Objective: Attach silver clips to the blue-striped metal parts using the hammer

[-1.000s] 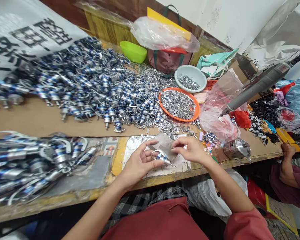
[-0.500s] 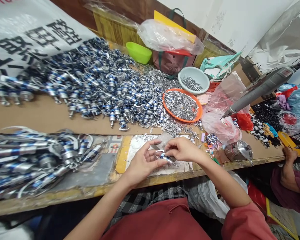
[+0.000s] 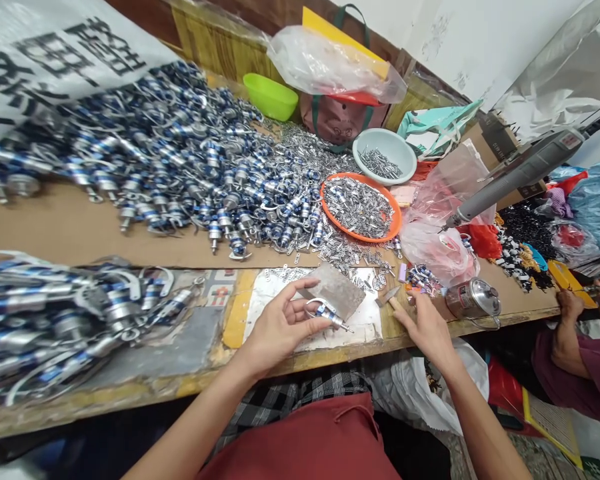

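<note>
My left hand [image 3: 279, 325] pinches a small blue and silver metal clip part [image 3: 325, 313] with a hook loop, held over a white sheet [image 3: 367, 323] at the table's front edge. A grey metal block [image 3: 337, 289] lies just behind it. My right hand [image 3: 423, 323] has reached to the right and its fingers close round the wooden handle of a small hammer [image 3: 387, 297] lying on the table.
A big heap of blue and silver parts [image 3: 180, 160] covers the cardboard at the back, more lie front left [image 3: 70, 313]. An orange dish [image 3: 395, 217] and a white bowl [image 3: 407, 150] hold small metal pieces. A steel cup [image 3: 473, 299], an electric screwdriver [image 3: 515, 175] and another person [image 3: 575, 353] are at right.
My right hand has left the clip part and moved right to the hammer. My left hand still holds the part in the same place.
</note>
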The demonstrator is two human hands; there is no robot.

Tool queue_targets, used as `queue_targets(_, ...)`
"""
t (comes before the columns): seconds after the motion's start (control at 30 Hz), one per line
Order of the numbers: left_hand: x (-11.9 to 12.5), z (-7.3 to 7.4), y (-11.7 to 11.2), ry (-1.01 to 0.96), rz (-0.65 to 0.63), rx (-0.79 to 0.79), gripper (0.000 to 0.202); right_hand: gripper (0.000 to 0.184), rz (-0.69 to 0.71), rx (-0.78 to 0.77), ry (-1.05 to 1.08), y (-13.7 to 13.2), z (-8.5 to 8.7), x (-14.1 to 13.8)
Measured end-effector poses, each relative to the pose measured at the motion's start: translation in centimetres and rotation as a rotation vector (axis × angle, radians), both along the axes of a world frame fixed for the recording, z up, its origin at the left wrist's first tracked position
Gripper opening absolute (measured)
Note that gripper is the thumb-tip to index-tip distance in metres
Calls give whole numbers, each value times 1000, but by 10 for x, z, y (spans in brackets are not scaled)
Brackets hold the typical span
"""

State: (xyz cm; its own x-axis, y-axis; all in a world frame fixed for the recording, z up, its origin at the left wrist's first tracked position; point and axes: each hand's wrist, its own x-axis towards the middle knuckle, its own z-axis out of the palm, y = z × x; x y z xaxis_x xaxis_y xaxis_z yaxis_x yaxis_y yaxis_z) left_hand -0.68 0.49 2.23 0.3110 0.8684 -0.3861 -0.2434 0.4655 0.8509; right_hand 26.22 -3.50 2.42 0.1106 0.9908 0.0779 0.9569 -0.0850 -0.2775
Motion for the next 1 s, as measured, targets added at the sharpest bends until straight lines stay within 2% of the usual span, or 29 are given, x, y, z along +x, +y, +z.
queue_targets(0.1,-1,-1,0,18,8,12,73,27,46,-142,-64,-9,-11,12)
queue_targets(0.17,-1,-1,0,13,4,11,74,23,75,-74,-4,-10,-9,4)
queue_targets(0.23,-1,-1,-1,5,2,15,76,24,152,76,80,-8,3,-11)
queue_targets(0.37,0,-2,-1,-2,16,20,79,40,478,262,175,-4,34,-50)
queue_targets(0.47,1,-2,-2,-24,12,37,80,46,594,313,114,-1,42,-68)
queue_targets(0.57,0,-3,-2,-33,6,54,79,46,643,236,-33,1,38,-74)
queue_targets(0.7,2,-4,-1,-14,16,55,80,44,592,265,-34,0,30,-75)
queue_targets(0.83,4,-3,0,28,20,63,80,38,515,182,83,-1,22,-69)
queue_targets(0.93,-8,6,0,157,87,141,76,34,369,229,230,-1,6,-39)
queue_targets(1.0,-29,14,0,336,243,273,70,35,257,202,212,3,-7,-11)
